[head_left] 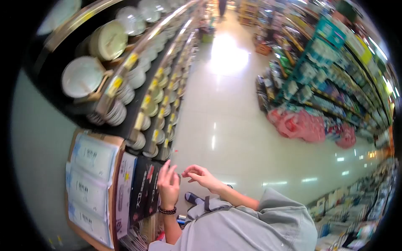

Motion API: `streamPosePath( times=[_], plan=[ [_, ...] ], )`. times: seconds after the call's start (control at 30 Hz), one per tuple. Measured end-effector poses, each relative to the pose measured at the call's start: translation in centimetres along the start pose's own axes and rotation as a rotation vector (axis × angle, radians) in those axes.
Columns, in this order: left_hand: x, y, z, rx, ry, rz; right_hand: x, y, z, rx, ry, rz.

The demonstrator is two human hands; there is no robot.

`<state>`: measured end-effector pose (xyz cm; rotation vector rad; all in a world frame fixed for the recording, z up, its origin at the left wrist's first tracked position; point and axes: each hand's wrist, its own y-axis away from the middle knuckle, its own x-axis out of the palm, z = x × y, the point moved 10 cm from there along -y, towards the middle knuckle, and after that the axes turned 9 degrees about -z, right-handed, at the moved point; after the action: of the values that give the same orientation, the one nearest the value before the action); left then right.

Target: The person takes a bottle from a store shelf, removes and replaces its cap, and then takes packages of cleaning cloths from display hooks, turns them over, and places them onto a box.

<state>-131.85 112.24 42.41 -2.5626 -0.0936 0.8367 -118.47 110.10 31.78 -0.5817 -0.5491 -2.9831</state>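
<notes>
My left hand (168, 190) is raised in front of my body, fingers stretched upward and apart, with nothing in it. A dark beaded bracelet (167, 210) circles that wrist. Just to its left stand black boxes (142, 194) with white lettering. My right hand (200, 176) hovers close beside the left one over the floor, its fingers loosely bent and parted, and holds nothing. Below both hands are my grey clothing (247, 226) and one foot in a dark sandal (193, 198).
Shelves on the left carry white plates (83, 77) and stacked bowls (136, 77) behind yellow price tags. A carton (90, 190) with pale packs stands at lower left. A glossy tiled aisle (217, 108) runs ahead. Pink bags (299, 126) sit below the teal display rack (310, 62) on the right.
</notes>
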Motion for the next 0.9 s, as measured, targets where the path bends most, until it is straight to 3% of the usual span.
streamPosePath(
  times=[0.2, 0.57, 0.9],
  plan=[
    [14.5, 3.2, -12.6, 0.124, 0.345, 0.329, -16.7, 6.4, 2.0, -0.074, -0.116, -0.319],
    [32.5, 11.5, -28.2, 0.338, 0.45, 0.748, -39.5, 23.6, 2.2, -0.196, -0.385, -0.689],
    [47.0, 23.1, -40.9, 0.458, 0.65, 1.368, -49.1, 41.8, -0.1, -0.658, -0.654, -1.225]
  ],
)
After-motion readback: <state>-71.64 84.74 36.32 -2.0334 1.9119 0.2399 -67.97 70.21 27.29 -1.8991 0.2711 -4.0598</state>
